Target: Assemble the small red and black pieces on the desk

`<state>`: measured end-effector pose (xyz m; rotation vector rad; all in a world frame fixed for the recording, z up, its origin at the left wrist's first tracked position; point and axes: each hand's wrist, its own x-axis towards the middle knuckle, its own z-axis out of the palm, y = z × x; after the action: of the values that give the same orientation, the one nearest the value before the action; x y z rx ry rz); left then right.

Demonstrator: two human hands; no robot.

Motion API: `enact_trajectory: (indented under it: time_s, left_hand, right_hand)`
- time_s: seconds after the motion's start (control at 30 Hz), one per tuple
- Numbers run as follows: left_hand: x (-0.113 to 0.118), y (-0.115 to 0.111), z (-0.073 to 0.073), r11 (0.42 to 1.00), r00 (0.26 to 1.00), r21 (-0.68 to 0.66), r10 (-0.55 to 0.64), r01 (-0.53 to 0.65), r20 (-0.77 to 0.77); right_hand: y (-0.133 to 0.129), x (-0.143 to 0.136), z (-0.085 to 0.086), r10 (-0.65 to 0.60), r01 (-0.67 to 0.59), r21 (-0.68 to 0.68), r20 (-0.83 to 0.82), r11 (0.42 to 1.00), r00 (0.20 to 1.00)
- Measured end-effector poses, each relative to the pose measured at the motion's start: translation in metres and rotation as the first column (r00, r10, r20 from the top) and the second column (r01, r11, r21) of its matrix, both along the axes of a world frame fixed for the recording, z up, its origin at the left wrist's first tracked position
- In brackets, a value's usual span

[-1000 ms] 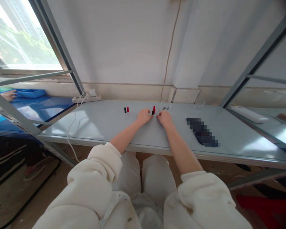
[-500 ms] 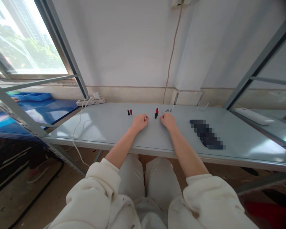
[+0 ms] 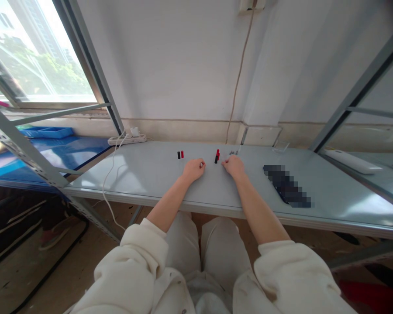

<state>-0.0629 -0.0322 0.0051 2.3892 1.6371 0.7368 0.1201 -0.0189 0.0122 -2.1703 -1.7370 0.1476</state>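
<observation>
Hands: left hand (image 3: 194, 168) and right hand (image 3: 235, 166) both rest on the grey surface (image 3: 144, 174), one on each side of the red-and-black pair (image 3: 216, 156).
Left grip: fingers curled nearly closed; a tiny pale glint shows at the fingertips (image 3: 201, 165), too small to tell what it is or whether it is held.
Right grip: fingers bent toward the red-and-black pair, fingertips just beside it; whether they touch it or pinch anything cannot be told.
Red-and-black pair: two small cylinders standing close together, between the two hands and nearer the right one.
Change: a second ago the left hand lay against the red-and-black pair; now it sits apart, to the left of it, and the pair stands free of that hand.
Second pair (image 3: 180, 154): another black and red piece, well left of the red-and-black pair, untouched.
Small metal bits (image 3: 233, 152): just right of the red-and-black pair, beyond the right hand.
Power strip (image 3: 127, 139): far left of the red-and-black pair, at the wall.
</observation>
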Motion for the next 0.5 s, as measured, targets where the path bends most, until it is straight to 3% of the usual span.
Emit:
enact_trajectory:
  time_s: [0.5]
  left_hand:
    - [0.0002, -0.0039, 0.0037, 1.0, 0.999, -0.01, 0.016, -0.017, -0.049]
  right_hand:
    - [-0.0032, 0.0009, 0.0027, 0.002, -0.001, -0.036, 0.034, 0.999, 0.999]
